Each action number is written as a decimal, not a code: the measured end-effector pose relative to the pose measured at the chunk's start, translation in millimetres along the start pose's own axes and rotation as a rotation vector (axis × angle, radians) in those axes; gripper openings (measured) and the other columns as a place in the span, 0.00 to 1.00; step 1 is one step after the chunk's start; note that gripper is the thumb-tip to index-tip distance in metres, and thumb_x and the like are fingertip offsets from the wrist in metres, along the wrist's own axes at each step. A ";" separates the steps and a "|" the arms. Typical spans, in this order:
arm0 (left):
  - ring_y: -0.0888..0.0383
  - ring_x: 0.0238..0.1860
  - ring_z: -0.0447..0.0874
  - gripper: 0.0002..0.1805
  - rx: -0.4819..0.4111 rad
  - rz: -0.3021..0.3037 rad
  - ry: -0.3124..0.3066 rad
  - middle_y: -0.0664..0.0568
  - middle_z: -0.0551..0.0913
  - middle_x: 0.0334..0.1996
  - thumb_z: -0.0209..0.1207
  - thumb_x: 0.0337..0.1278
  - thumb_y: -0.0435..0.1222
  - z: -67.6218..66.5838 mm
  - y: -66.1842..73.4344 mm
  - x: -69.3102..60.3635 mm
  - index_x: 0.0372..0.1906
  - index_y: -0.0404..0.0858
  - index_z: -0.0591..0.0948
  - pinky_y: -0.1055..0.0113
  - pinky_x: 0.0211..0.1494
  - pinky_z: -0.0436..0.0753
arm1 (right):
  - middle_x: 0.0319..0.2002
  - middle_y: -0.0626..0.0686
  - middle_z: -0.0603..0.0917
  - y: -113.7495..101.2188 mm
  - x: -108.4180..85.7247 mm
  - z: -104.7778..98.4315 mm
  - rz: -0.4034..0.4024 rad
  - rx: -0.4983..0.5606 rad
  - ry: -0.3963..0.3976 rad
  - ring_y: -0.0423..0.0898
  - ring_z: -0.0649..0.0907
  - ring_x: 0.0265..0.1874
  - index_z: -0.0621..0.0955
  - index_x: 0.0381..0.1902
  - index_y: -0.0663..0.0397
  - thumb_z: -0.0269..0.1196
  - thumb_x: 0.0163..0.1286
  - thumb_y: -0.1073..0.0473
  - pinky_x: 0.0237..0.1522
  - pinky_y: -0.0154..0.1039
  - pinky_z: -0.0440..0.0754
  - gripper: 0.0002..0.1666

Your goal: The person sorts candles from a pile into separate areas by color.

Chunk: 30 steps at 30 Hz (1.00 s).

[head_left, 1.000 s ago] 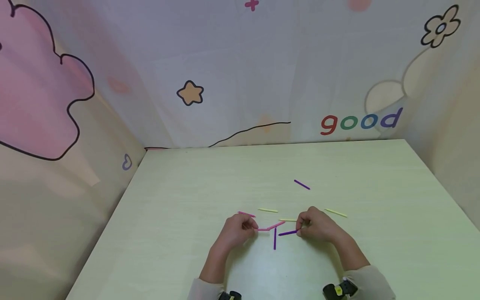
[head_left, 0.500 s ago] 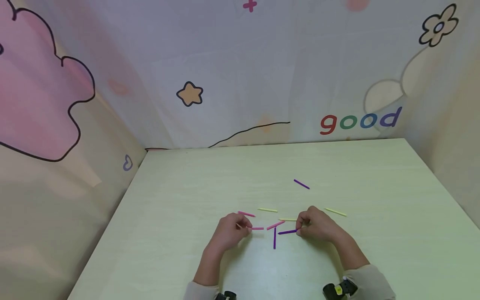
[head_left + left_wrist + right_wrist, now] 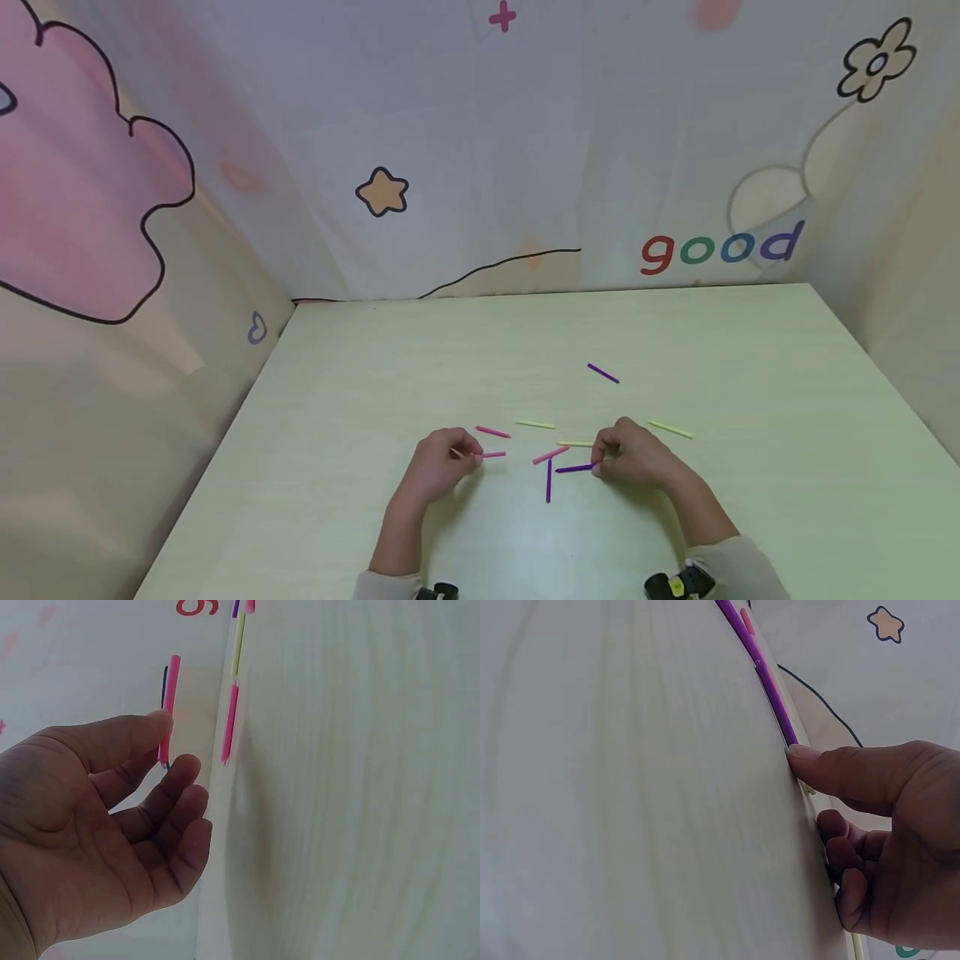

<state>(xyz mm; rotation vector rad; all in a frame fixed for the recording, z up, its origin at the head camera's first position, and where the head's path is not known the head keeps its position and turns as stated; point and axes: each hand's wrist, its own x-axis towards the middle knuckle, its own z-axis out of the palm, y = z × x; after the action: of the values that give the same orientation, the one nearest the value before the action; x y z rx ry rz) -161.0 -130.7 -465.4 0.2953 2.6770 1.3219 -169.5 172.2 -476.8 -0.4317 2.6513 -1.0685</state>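
Observation:
Between thumb and finger, my left hand [image 3: 441, 462] pinches one end of a short pink stick [image 3: 172, 682], raised off the table in the left wrist view. Behind it another pink stick [image 3: 492, 432] lies on the table. My right hand [image 3: 633, 452] pinches the right end of a purple stick [image 3: 776, 705], low over the tabletop. Left of that, a second purple stick [image 3: 548, 482] points toward me. A slanted pink stick [image 3: 551, 455] lies just past its far end. A yellow stick [image 3: 575, 443] runs partly behind my right hand.
On the pale green table [image 3: 375, 375], a yellow stick [image 3: 536, 425] lies behind the middle. Another yellow stick [image 3: 671, 430] is beyond my right hand, and a purple stick [image 3: 603, 373] lies farthest back. A printed cloth [image 3: 480, 150] hangs behind the table.
My left hand has moved left, carrying its pink stick away from the slanted pink one it was touching. My right hand stays where it was on the purple stick.

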 end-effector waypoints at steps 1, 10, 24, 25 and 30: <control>0.57 0.30 0.75 0.02 -0.005 -0.003 0.004 0.56 0.77 0.28 0.61 0.51 0.31 -1.4 -1.3 -0.4 0.31 0.38 0.81 0.63 0.33 0.74 | 0.29 0.50 0.68 0.0 0.1 -0.3 -0.006 -0.004 0.000 0.47 0.67 0.33 0.79 0.23 0.49 0.68 0.53 0.66 0.33 0.42 0.65 0.08; 0.57 0.30 0.75 0.02 -0.037 -0.072 0.015 0.55 0.78 0.28 0.61 0.52 0.30 -12.1 -12.1 -1.1 0.32 0.39 0.81 0.63 0.32 0.75 | 0.28 0.50 0.68 -2.6 -0.5 -4.7 -0.019 0.003 -0.015 0.47 0.67 0.32 0.80 0.23 0.51 0.68 0.53 0.66 0.33 0.42 0.64 0.07; 0.57 0.29 0.76 0.03 -0.044 -0.103 0.071 0.55 0.78 0.27 0.61 0.51 0.29 -28.3 -19.4 -3.5 0.32 0.38 0.82 0.64 0.31 0.75 | 0.29 0.51 0.68 -1.9 0.0 -3.2 0.001 0.021 -0.019 0.48 0.67 0.33 0.80 0.24 0.52 0.68 0.53 0.66 0.34 0.42 0.64 0.07; 0.57 0.29 0.75 0.03 -0.045 -0.103 0.075 0.55 0.78 0.27 0.61 0.51 0.28 -29.1 -20.0 -3.5 0.32 0.38 0.82 0.64 0.31 0.75 | 0.29 0.51 0.68 -1.8 0.1 -2.9 0.008 0.021 -0.018 0.48 0.67 0.33 0.80 0.24 0.52 0.68 0.53 0.66 0.34 0.42 0.64 0.07; 0.57 0.29 0.75 0.03 -0.050 -0.121 0.098 0.54 0.79 0.26 0.61 0.51 0.28 -32.4 -25.0 -2.2 0.32 0.37 0.82 0.64 0.30 0.74 | 0.29 0.51 0.68 -1.0 0.7 -1.9 0.013 0.017 -0.015 0.48 0.67 0.33 0.80 0.24 0.51 0.68 0.53 0.66 0.34 0.42 0.65 0.07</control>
<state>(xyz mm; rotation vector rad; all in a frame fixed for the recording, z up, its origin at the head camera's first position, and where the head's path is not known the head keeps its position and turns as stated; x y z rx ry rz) -168.6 -171.0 -465.7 0.0626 2.6872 1.3986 -170.6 172.4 -474.9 -0.4167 2.6257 -1.0792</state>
